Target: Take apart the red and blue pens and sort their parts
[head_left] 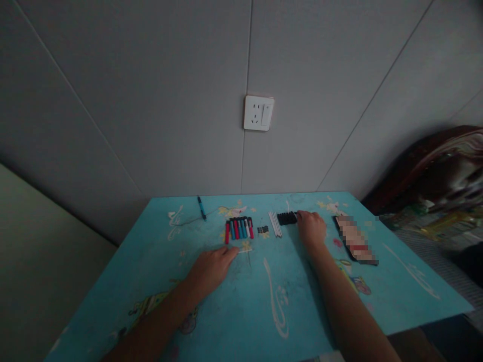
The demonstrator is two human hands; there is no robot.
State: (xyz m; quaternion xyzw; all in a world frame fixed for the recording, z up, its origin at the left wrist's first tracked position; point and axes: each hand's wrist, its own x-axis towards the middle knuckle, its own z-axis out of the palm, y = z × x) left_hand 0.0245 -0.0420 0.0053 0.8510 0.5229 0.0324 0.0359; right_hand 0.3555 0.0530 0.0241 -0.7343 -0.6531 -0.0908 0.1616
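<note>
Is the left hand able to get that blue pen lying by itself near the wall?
Probably yes: only bare tabletop seems to lie between the left hand and the blue pen. Its fingers appear to pinch a thin white stick, though, so it might need putting down first.

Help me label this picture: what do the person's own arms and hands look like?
The left hand and right hand wear no gloves. The left forearm and right forearm show no sleeve, watch or bracelet. It is too dim to tell whether the fingers carry rings.
</note>
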